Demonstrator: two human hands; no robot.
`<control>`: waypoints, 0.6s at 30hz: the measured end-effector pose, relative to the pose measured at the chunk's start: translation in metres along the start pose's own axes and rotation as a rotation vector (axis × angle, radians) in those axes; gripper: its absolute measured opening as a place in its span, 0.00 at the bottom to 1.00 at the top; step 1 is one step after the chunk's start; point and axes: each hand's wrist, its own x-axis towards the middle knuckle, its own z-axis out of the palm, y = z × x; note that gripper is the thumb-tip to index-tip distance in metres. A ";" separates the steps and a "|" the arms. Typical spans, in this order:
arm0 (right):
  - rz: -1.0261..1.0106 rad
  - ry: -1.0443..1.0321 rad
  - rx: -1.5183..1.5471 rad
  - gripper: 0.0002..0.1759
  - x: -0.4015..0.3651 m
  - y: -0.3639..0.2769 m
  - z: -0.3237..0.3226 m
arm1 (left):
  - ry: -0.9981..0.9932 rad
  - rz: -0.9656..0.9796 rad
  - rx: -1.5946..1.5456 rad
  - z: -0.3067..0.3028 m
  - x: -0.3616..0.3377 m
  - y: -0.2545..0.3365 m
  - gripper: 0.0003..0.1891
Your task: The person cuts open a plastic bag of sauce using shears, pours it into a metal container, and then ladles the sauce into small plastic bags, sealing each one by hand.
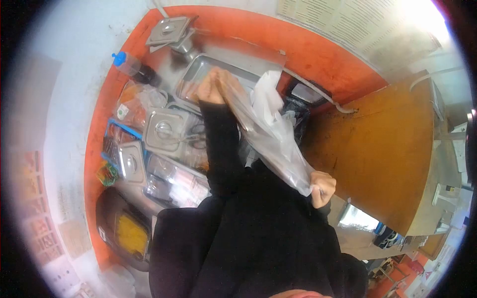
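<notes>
A thin, translucent plastic bag point(278, 144) is stretched on a slant in front of my dark top. My left hand point(212, 85), slightly blurred, is closed on its upper end, over a steel tray. Lower and to the right, my right hand point(323, 188) is a fist around the other end of the bag. Behind the stretched plastic hangs a crumpled white bag point(268, 97), partly hidden by it.
On the left counter are a steel tray point(201, 60), lidded steel containers point(163, 130), clear plastic packs point(174, 181) and a blue-capped bottle point(134, 67). A dark bin point(107, 206) with yellow contents stands lower left. An orange-brown wooden panel point(377, 149) fills the right.
</notes>
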 end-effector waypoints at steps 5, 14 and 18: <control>0.084 -0.060 -0.199 0.19 0.013 0.003 -0.003 | -0.312 -0.118 -0.402 0.023 0.022 0.007 0.13; 0.104 0.179 -0.230 0.30 0.092 -0.035 0.015 | -0.638 -0.087 0.381 0.116 -0.005 -0.012 0.16; 0.142 0.153 -0.043 0.31 0.107 -0.016 0.001 | -0.733 -0.074 0.368 0.115 0.006 -0.016 0.10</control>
